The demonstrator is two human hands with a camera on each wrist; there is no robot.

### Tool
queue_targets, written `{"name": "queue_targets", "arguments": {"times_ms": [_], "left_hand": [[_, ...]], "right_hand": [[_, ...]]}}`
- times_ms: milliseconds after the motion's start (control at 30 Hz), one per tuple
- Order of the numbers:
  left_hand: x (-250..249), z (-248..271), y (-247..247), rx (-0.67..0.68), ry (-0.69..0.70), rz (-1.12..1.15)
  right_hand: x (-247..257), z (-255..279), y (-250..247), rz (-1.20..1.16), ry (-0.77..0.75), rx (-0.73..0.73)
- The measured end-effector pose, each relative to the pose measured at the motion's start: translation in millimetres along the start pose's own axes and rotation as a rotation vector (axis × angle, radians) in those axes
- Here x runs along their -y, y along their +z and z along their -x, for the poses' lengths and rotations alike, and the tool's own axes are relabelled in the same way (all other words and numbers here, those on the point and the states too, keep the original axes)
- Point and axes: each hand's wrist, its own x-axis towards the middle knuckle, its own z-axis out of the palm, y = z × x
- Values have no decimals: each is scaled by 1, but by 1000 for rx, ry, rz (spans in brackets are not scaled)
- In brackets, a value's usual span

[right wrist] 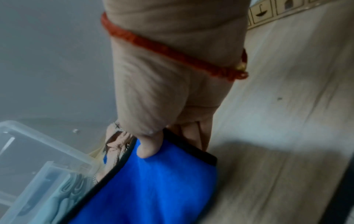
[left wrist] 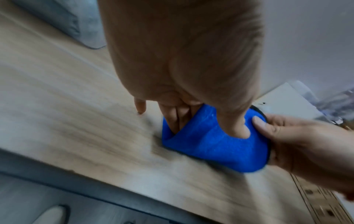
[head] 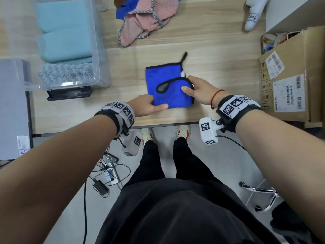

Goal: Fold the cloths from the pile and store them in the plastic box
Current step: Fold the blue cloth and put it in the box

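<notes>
A blue cloth (head: 168,85) with black trim lies partly folded on the wooden table (head: 219,67), its near part doubled over. My left hand (head: 149,105) pinches the cloth's near left corner, thumb on top and fingers tucked in the fold (left wrist: 201,144). My right hand (head: 197,88) grips the right edge of the folded layer, thumb on top (right wrist: 149,150). The pile (head: 149,20) of a pink cloth over a blue one sits at the table's far side. The clear plastic box (head: 95,50) stands at the left and holds folded light-blue cloths (head: 63,32).
A cardboard box (head: 288,76) stands at the right edge of the table. A grey case (head: 12,106) sits at the far left. A white object (head: 255,13) lies at the far right. Cables and a power strip (head: 109,175) lie on the floor below.
</notes>
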Motion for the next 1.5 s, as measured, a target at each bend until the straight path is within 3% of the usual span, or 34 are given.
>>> {"name": "queue_targets", "arguments": {"times_ms": [100, 233, 633, 767, 900, 1000, 1100, 1167, 1233, 1367, 1500], "left_hand": [[7, 1, -3, -122, -22, 3], [14, -4, -5, -226, -95, 185], [5, -35, -18, -289, -216, 165], [2, -40, -19, -317, -285, 49], [3, -44, -21, -302, -297, 22], [3, -43, -19, -315, -298, 53], [1, -40, -15, -387, -298, 148], [-1, -39, -12, -443, -302, 194], [-1, -39, -11, -481, -301, 185], [3, -36, -13, -447, -313, 72], [7, -35, -15, -438, -327, 36]], "right_hand": [[2, -6, 9, -25, 10, -24], [3, -12, 15, -24, 91, -46], [1, -30, 17, -34, 272, -160], [-3, -34, 16, 101, 317, -248], [-9, -34, 17, 36, 363, -358], [-8, -31, 14, 156, 270, -487], [6, -25, 13, 294, -55, -589], [16, -22, 21, 392, -279, -509], [20, -19, 36, 483, -392, -349], [-1, -10, 57, 644, -245, -27], [-20, 2, 60, 800, -175, 40]]}}
